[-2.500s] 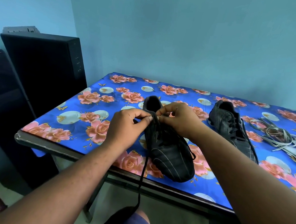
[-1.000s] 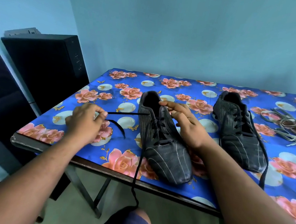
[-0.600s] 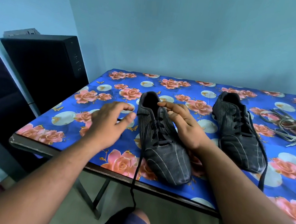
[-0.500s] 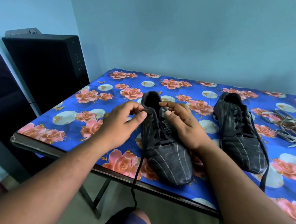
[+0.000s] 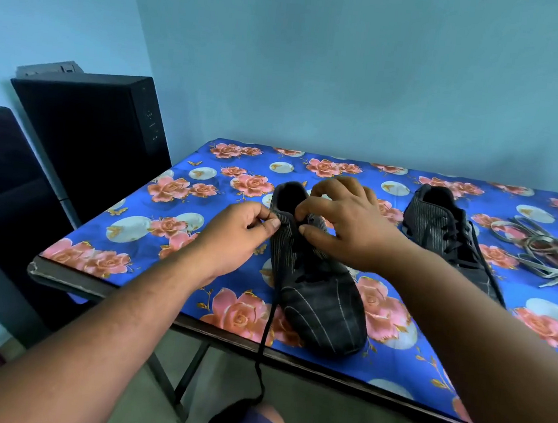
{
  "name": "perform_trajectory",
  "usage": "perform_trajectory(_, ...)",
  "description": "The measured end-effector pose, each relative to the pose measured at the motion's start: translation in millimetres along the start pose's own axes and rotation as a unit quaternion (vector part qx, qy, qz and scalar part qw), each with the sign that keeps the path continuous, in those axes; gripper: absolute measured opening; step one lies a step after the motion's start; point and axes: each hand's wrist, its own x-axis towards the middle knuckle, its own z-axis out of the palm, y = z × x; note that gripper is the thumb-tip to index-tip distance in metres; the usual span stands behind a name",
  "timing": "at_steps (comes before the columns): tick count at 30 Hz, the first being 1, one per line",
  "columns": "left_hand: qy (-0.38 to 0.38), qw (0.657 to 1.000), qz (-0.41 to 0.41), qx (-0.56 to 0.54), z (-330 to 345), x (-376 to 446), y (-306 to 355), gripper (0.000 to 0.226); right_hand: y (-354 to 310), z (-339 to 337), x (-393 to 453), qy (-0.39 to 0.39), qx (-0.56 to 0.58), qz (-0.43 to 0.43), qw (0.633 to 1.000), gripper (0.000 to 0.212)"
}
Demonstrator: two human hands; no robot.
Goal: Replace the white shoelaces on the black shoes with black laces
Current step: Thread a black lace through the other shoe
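Showing a pinstriped black shoe (image 5: 317, 291) at the table's (image 5: 67, 278) near edge, toe toward the viewer. Left hand (image 5: 233, 237) pinches the black lace (image 5: 264, 330) at the top eyelets; right hand (image 5: 345, 218) fingers curl there too. Second shoe (image 5: 441, 228) right, white laces (image 5: 542, 252) far right.

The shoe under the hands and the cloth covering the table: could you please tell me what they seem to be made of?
The near shoe looks like matte black leather or a synthetic imitation, judging by its smooth toe, soft creases and thin pale stitched lines; which one it is cannot be told. The table cover looks like printed fabric or thin plastic sheet, bright blue with pink roses, lying flat with a faint sheen.
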Motion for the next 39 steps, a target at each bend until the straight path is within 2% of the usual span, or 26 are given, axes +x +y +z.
perform_trajectory(3,0.011,1.0,-0.012,-0.004,-0.8,-0.1,1.4,0.016,-3.2,-13.4,9.2,-0.048,-0.025,-0.01,0.998,0.027)
perform_trajectory(7,0.037,0.999,-0.008,-0.006,-1.0,-1.9,7.0,0.022,-11.5,-17.9,19.3,-0.084,-0.044,-0.005,0.996,0.019)
perform_trajectory(12,0.039,0.998,-0.009,-0.04,-2.5,0.0,3.9,0.021,-8.0,-13.0,22.3,-0.105,0.096,0.066,0.988,0.003)
perform_trajectory(15,0.039,0.995,-0.036,-0.081,-2.6,-0.7,3.6,0.02,-6.4,-6.9,17.9,-0.091,0.172,0.081,0.977,0.011)
perform_trajectory(19,0.014,0.989,-0.098,-0.11,-4.1,0.8,6.3,0.022,-8.2,-1.0,14.2,-0.063,0.19,0.09,0.976,0.013)
perform_trajectory(24,-0.006,0.992,-0.051,-0.113,-8.1,4.0,2.4,0.011,-9.0,-0.2,13.1,-0.061,0.187,0.104,0.975,0.008)
perform_trajectory(27,-0.025,0.997,-0.029,-0.068,-8.9,3.3,1.5,0.01,-9.3,1.0,13.8,-0.062,0.144,0.102,0.982,0.004)
perform_trajectory(31,-0.026,0.995,0.037,0.093,-10.5,4.8,7.1,0.01,-8.1,0.2,13.5,-0.066,0.101,0.092,0.988,0.001)
perform_trajectory(34,-0.013,0.985,0.074,0.158,-19.7,9.1,8.8,0.007,-5.7,-0.2,11.7,-0.069,0.091,0.095,0.989,0.005)
perform_trajectory(36,-0.019,0.983,0.063,0.17,-29.5,11.9,4.9,0.007,-4.3,-0.8,9.8,-0.061,0.101,0.097,0.988,0.001)
perform_trajectory(39,-0.038,0.988,0.021,0.149,-41.5,12.2,-5.1,0.01,-1.8,-0.3,5.6,-0.054,0.126,0.09,0.986,0.006)
